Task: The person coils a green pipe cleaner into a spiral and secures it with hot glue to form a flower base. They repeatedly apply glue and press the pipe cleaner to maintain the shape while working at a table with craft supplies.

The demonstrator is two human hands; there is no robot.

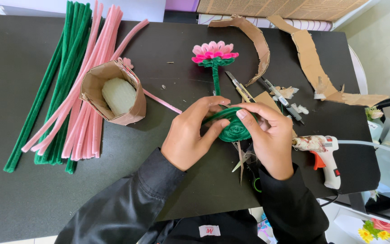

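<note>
Bright, even daylight is falling on the black table (pixel 32 199), throwing only soft shadows beside the cardboard cup (pixel 113 92). The table's surface is showing no glare. Edges are bowing slightly from wide-angle distortion; focus is staying sharp throughout.

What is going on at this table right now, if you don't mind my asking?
A person holds a green pipe-cleaner coil between the left hand and right hand over a black table. A finished pink flower lies just beyond. Loose pipe cleaners and a cardboard cup lie to the left, a glue gun to the right.
</note>
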